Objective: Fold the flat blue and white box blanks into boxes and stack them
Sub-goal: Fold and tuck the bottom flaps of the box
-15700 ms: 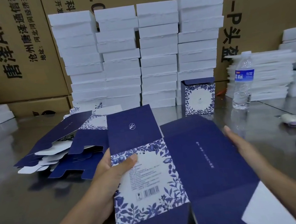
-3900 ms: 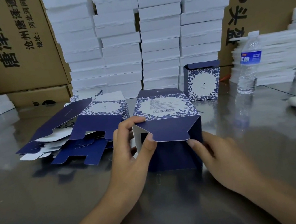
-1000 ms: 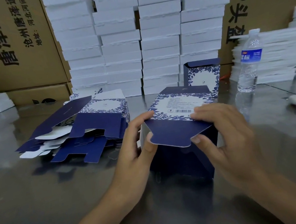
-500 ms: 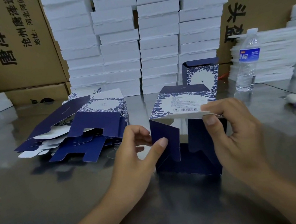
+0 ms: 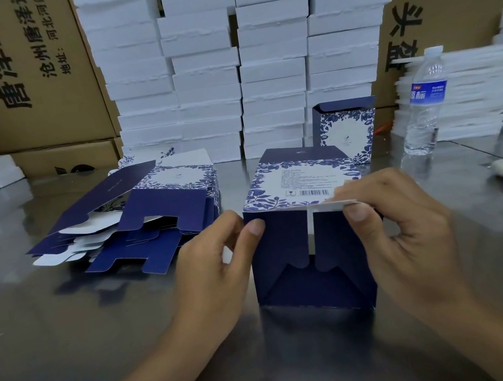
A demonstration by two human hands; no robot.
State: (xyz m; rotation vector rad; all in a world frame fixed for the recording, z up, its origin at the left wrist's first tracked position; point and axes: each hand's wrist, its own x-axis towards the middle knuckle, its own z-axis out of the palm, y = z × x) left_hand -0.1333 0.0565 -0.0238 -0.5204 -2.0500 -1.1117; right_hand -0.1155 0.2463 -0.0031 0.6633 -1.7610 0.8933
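The left hand (image 5: 213, 271) is being kept pinched on the near left corner of the half-formed blue and white floral cardboard box (image 5: 307, 237), thumb on the folded side flap. The right hand (image 5: 401, 220) is being kept pinched on the lifted white-backed top flap (image 5: 331, 206) at the near right corner. The box is being held on its side at the centre of the worktop (image 5: 69, 331), open end toward the wearer. Both dark blue side flaps are being held folded inward, so the closing of this end is judged to be in hand. The next move is judged to call for the top flap being lowered over them and its tongue being tucked in. To the left, a loose pile of flat blue and white box blanks (image 5: 137, 220) is lying. A finished box (image 5: 345, 130) is standing behind. Beyond, white foam trays (image 5: 237, 62), brown printed cartons (image 5: 20, 71) and a clear plastic water bottle (image 5: 425, 105) are being stored on the reflective grey worktop.
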